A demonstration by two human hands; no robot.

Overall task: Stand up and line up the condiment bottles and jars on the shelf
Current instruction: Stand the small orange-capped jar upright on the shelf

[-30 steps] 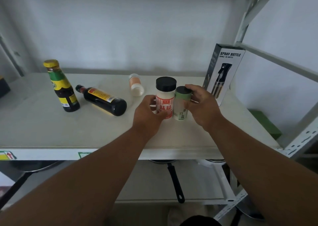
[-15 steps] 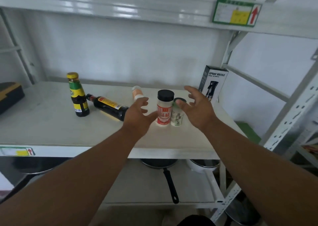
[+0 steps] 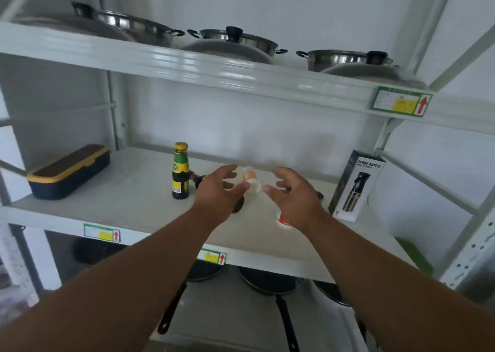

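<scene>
On the white middle shelf (image 3: 134, 190) a dark bottle with a yellow cap and green label (image 3: 180, 171) stands upright. Behind my left hand (image 3: 218, 188) lies a dark soy sauce bottle (image 3: 197, 178), mostly hidden. A small clear jar with an orange band (image 3: 251, 178) lies on its side between my two hands. My left hand and my right hand (image 3: 292, 193) hover on either side of it with fingers spread, holding nothing. The red-labelled white jar (image 3: 283, 219) shows only at its base under my right wrist; the green jar is hidden.
A black spray bottle box (image 3: 357, 185) stands at the shelf's right end. A navy and yellow case (image 3: 68, 172) lies at the left. Steel pots (image 3: 235, 39) fill the upper shelf, pans (image 3: 267, 284) the lower one. Slanted white frame struts (image 3: 428, 180) run along the right side.
Both hands let go of the two upright jars and moved back and up towards the small lying jar. The camera tilted upward, showing the upper shelf.
</scene>
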